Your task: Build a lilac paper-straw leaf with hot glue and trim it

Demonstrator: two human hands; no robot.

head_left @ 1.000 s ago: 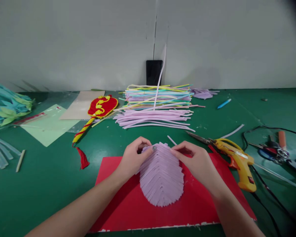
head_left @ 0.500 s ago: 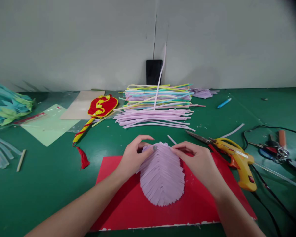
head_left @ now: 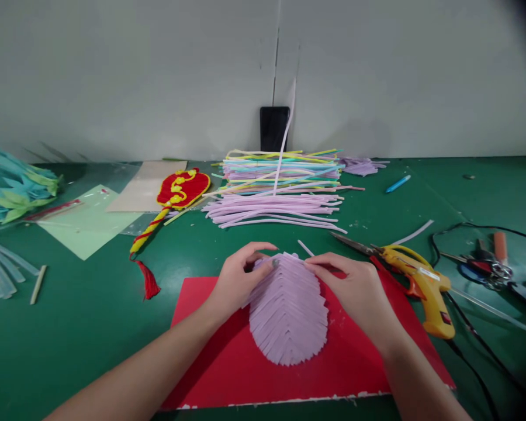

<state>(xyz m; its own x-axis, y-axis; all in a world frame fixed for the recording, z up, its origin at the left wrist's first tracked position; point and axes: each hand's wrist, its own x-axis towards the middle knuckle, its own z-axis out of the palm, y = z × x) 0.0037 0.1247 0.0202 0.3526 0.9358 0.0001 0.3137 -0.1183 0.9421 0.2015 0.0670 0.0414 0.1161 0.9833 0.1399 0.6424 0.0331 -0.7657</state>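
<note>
A lavender leaf-shaped piece (head_left: 288,318), built from many slanted strips meeting along a middle line, lies on a red board (head_left: 210,374). My left hand (head_left: 242,275) is at its upper left edge, thumb pressed on the surface and index finger arched above; the other fingertips are partly hidden. At the upper right edge, my right hand (head_left: 348,280) pinches with thumb and forefinger. A short lavender pipe cleaner end (head_left: 305,248) sticks out past these fingertips, the rest of it covered by the hand.
Lavender pipe cleaners (head_left: 276,211) lie beyond the hands, with a multicoloured bundle behind. To the right are scissors (head_left: 355,244), a yellow glue gun (head_left: 436,307) with its cord, and keys (head_left: 499,272). A red-yellow fan ornament (head_left: 183,190) lies left; a phone (head_left: 274,128) leans on the wall.
</note>
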